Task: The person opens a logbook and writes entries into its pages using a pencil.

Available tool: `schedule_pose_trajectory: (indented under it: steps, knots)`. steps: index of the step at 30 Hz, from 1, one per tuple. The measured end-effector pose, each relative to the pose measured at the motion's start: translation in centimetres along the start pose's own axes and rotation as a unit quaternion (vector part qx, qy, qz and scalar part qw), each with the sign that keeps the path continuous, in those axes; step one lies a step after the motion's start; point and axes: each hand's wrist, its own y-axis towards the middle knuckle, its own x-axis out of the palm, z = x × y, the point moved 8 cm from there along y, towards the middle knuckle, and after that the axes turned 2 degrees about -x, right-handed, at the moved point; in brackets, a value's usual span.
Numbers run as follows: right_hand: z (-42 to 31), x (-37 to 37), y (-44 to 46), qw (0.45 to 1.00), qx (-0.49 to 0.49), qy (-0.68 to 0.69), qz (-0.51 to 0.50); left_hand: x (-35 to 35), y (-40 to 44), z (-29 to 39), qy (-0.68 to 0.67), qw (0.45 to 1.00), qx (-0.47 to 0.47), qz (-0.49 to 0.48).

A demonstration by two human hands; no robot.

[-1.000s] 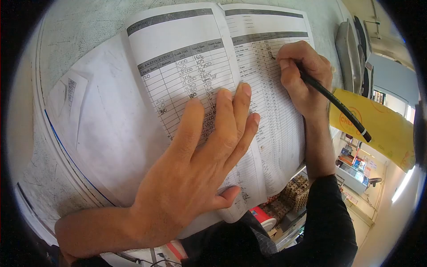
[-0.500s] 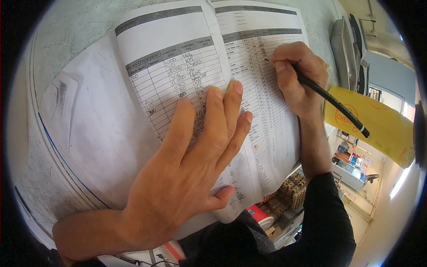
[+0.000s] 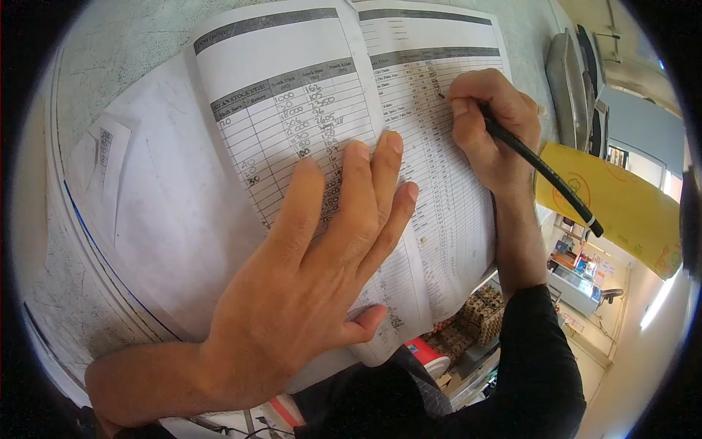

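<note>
My left hand [image 3: 300,285] lies flat with its fingers spread across the left sheet of printed stock tables [image 3: 270,47], which carries handwritten numbers. My right hand [image 3: 497,128] pinches a long black pencil [image 3: 548,172] with a white band near its end. The pencil's point is at the right-hand page [image 3: 431,33], by a narrow column of small handwritten figures. My left palm and fingers cover part of the tables. Both pages are slightly curved and meet along a raised middle fold.
Beneath the sheets is a worn pale tabletop [image 3: 139,66], with white paper [image 3: 161,197] at the left. A yellow printed sheet or packet [image 3: 614,212] is beyond my right wrist. Metal trays [image 3: 567,91] stand at upper right. Stacked egg trays [image 3: 479,314] show below the table edge.
The pencil's rear end has dipped slightly as my right hand shifts a little at the column. The pages have moved very slightly right in view. My left hand stays flat.
</note>
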Motion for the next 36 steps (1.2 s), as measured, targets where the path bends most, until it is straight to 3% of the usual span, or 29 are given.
schedule_pose_trajectory:
  steps: [8, 11, 15, 18, 20, 21, 23, 24, 28, 33, 34, 36]
  knots:
    - [0.0, -0.4, 0.1, 1.000, -0.002, -0.003, -0.010, -0.2, 0.4, 0.1, 0.020, 1.000, 0.007, 0.000]
    - [0.1, -0.7, -0.1, 0.999, 0.015, -0.015, 0.026, -0.3, 0.2, 0.3, -0.004, 1.000, 0.010, 0.011]
    - [-0.3, -0.6, 0.1, 1.000, -0.008, -0.016, -0.001, -0.5, 0.3, 0.4, -0.027, 1.000, -0.004, 0.011]
    - [0.5, -0.6, -0.2, 1.000, 0.029, -0.008, -0.006, -0.2, -0.1, 0.7, -0.065, 0.998, -0.006, 0.023]
    - [1.8, -1.6, -0.5, 0.987, 0.037, 0.136, 0.072, -0.2, -0.2, 0.9, -0.088, 0.996, -0.002, 0.034]
    - [2.3, -1.7, -0.4, 0.987, 0.034, 0.136, 0.073, -0.1, -0.2, 0.9, -0.084, 0.996, 0.000, 0.028]
    - [4.3, -1.8, -0.5, 0.938, 0.085, 0.318, 0.114, 0.0, -0.3, 1.1, -0.077, 0.997, 0.003, 0.023]
    - [4.0, -1.8, -0.3, 0.962, 0.091, 0.233, 0.107, 0.1, -0.4, 1.1, -0.072, 0.997, 0.000, 0.019]
    - [2.8, -1.3, 0.4, 0.966, 0.086, 0.223, 0.098, 0.3, -0.5, 1.3, -0.037, 0.999, 0.004, 0.003]
    - [2.2, -1.7, -0.6, 0.944, 0.027, 0.318, 0.078, 0.1, -0.3, 1.7, 0.040, 0.999, 0.029, -0.007]
    - [2.3, -2.1, -1.1, 0.955, 0.068, 0.271, 0.095, 0.0, -0.2, 1.8, 0.039, 0.999, 0.030, -0.009]
    - [1.6, -1.8, -1.4, 0.973, 0.057, 0.211, 0.073, 0.0, 0.1, 1.8, 0.039, 0.999, 0.027, -0.012]
